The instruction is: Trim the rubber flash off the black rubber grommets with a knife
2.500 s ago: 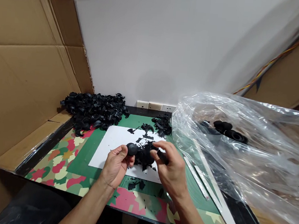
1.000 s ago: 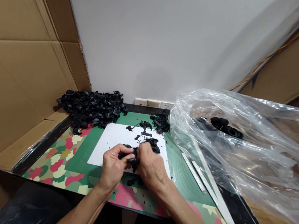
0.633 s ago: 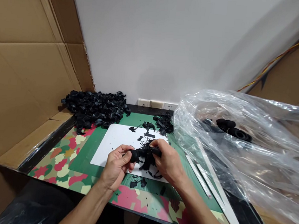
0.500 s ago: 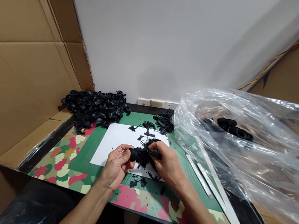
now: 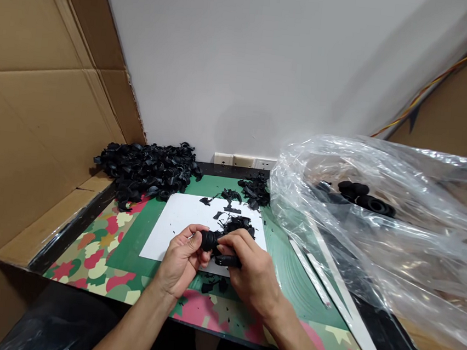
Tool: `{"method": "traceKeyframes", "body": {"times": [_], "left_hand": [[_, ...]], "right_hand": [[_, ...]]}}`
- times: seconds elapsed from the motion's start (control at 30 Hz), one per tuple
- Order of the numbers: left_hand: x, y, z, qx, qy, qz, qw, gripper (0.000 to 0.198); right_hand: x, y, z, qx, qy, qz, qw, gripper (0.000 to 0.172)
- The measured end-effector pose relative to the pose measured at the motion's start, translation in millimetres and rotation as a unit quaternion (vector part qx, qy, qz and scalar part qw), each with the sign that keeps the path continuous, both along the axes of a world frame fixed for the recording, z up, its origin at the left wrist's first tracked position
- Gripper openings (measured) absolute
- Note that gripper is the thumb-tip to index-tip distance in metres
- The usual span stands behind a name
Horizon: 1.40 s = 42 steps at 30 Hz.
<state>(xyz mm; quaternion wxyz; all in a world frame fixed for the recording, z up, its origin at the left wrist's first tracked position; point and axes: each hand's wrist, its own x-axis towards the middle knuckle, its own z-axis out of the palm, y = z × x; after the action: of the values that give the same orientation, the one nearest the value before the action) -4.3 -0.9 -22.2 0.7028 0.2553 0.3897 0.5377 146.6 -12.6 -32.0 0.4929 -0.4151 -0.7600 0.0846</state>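
Observation:
My left hand point(image 5: 182, 258) is closed round one end of a black ribbed rubber bellows point(image 5: 209, 241), pinching it between thumb and fingers above a white sheet point(image 5: 164, 234). Close against the bellows' right end, my right hand point(image 5: 255, 268) is closed with its fingers bent. A dark, elongated, handle-like object point(image 5: 228, 261) sticks out under those fingers; its exact kind is hidden. Just beyond the right hand, black rubber scraps point(image 5: 239, 223) lie heaped on the sheet, and more bits lie below both hands.
A big pile of black rubber trimmings point(image 5: 147, 169) stands at the back left beside a cardboard box point(image 5: 36, 123). A smaller scrap pile point(image 5: 255, 191) sits at the back. To the right, a clear plastic bag point(image 5: 376, 233) holds several black rubber parts; white strips point(image 5: 310, 273) lie before it.
My right hand has moved down and slightly left, closer to the bellows, uncovering more of the scraps behind it. My left hand has stayed almost still, gripping the bellows.

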Motion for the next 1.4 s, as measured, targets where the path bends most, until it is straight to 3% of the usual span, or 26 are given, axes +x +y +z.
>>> {"method": "traceKeyframes", "body": {"times": [0.3,0.43,0.57,0.67,0.97,1.2,1.4], "left_hand": [[0.9,-0.5,-1.2,0.007,0.012,0.007,1.000,0.043],[-0.2,-1.8,-1.9,0.019,0.026,0.001,0.999,0.040],[1.4,-2.8,-3.3,0.029,0.043,0.012,0.999,0.038],[3.7,-3.5,-2.8,0.037,0.064,0.023,0.997,0.039],[6.4,-4.8,-2.7,0.009,0.060,0.005,0.998,0.046],[4.6,-7.1,-1.1,0.086,0.158,-0.014,0.984,0.046],[3.1,-7.4,-4.3,0.130,0.196,-0.015,0.972,0.045]], "right_hand": [[-5.3,-0.1,0.6,-0.008,0.011,-0.040,0.999,0.019],[-3.1,0.9,1.1,-0.116,0.078,-0.046,0.989,0.016],[-3.7,1.5,7.4,-0.238,0.152,-0.009,0.959,0.017],[-6.0,1.3,10.7,-0.281,0.178,0.008,0.943,0.019],[-8.2,1.7,8.6,-0.326,0.251,0.022,0.911,0.024],[-7.5,5.0,6.1,-0.375,0.273,-0.025,0.885,0.025],[-8.1,5.8,10.0,-0.385,0.301,-0.019,0.872,0.025]]}}
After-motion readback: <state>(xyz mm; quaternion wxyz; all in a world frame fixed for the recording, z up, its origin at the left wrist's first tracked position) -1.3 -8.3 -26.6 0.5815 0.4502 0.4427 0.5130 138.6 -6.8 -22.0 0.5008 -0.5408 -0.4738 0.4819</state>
